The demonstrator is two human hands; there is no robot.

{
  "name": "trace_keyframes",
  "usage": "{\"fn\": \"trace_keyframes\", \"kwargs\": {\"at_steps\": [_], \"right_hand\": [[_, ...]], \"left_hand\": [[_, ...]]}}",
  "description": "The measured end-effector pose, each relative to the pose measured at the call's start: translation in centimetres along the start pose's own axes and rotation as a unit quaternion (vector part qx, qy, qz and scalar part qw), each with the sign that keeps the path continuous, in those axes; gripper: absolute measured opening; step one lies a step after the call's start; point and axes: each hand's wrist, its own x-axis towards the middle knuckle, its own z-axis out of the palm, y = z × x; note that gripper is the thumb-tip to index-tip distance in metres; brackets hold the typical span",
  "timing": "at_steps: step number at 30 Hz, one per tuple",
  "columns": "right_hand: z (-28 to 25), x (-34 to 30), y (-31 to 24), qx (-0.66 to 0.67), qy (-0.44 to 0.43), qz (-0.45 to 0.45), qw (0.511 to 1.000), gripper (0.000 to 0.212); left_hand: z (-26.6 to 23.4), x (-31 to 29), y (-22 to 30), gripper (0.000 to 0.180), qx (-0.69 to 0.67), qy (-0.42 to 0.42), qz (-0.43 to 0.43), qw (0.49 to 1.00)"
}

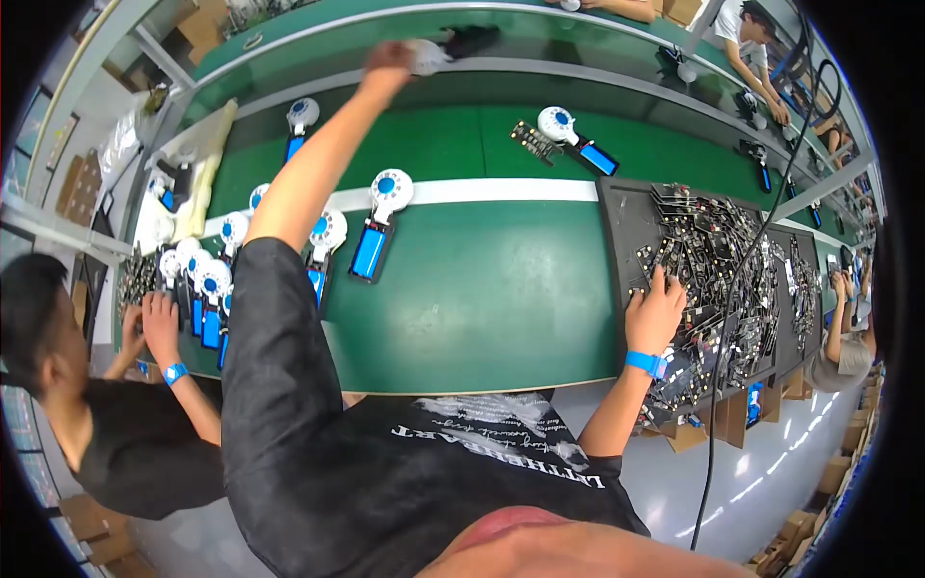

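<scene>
My left hand [388, 60] reaches far across the bench to the rail at the back, blurred by motion. Its fingers close on the white round head of a unit [427, 58], whose dark handle part [470, 40] points right. My right hand [658, 313], with a blue wristband, rests at the left part of a black tray [624, 231] heaped with small circuit boards [718, 260]. Its fingers are apart and touch the boards; no board shows clearly gripped. A similar white-headed unit with a blue battery [368, 252] lies on the green bench, left of centre.
Another such unit [581, 141] lies beside a circuit board panel [536, 142] beyond the white strip. Several more units [212, 279] crowd the left, by a co-worker's hands [161, 323]. A black cable [737, 279] hangs across the tray. Other people work at the far right.
</scene>
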Motion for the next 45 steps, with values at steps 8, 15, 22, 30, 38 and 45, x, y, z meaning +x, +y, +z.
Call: {"fn": "trace_keyframes", "kwargs": {"at_steps": [8, 15, 22, 30, 38, 45], "right_hand": [[-0.4, 0.7, -0.7, 0.004, -0.002, 0.070, 0.998, 0.051], [0.6, 1.7, -0.9, 0.054, 0.020, 0.069, 0.996, 0.031], [0.5, 1.0, -0.3, 0.053, 0.032, 0.122, 0.991, 0.034], [-2.2, 0.2, -3.2, 0.214, 0.217, -0.027, 0.952, 0.010], [-0.9, -2.7, -7.8, 0.322, -0.044, -0.245, 0.913, 0.029], [1.4, -1.4, -6.6, 0.233, -0.040, -0.306, 0.922, 0.046]], "left_hand": [[-18.7, 1.4, -10.0, 0.089, 0.505, -0.142, -0.233, 0.819], [-18.9, -3.6, -12.2, 0.070, 0.440, -0.103, -0.145, 0.880], [-0.9, -15.0, 11.3, 0.055, 0.313, -0.238, 0.068, 0.917], [7.9, -29.3, 14.0, 0.048, 0.259, -0.341, 0.151, 0.891], [8.9, -30.1, 11.7, 0.021, 0.004, -0.227, 0.139, 0.964], [8.7, -28.9, 9.4, 0.021, -0.136, -0.314, 0.078, 0.936]]}}
